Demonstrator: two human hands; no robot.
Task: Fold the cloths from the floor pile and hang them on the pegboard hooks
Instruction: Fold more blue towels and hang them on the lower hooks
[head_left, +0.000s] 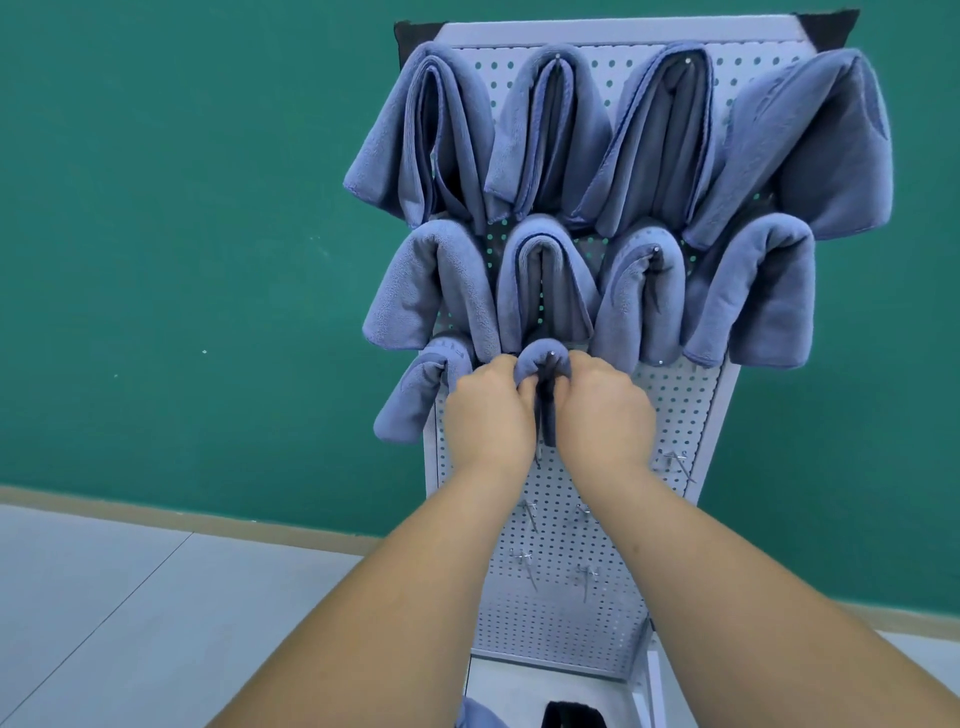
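A white pegboard (680, 405) stands against a green wall. Several folded blue cloths hang on its hooks in two full rows, and one more cloth (410, 400) hangs at the left of the third row. A folded blue cloth (543, 358) is draped over a third-row hook whose metal tip shows at its top. My left hand (488, 410) and my right hand (602, 410) grip this cloth from either side, fingers curled into its folds. Most of that cloth is hidden behind my hands.
Bare metal hooks (675, 462) stick out of the pegboard to the right and lower down (524, 561). A bit of blue cloth (475, 714) shows at the bottom edge by the board's base. Grey floor tiles (130, 597) lie to the left.
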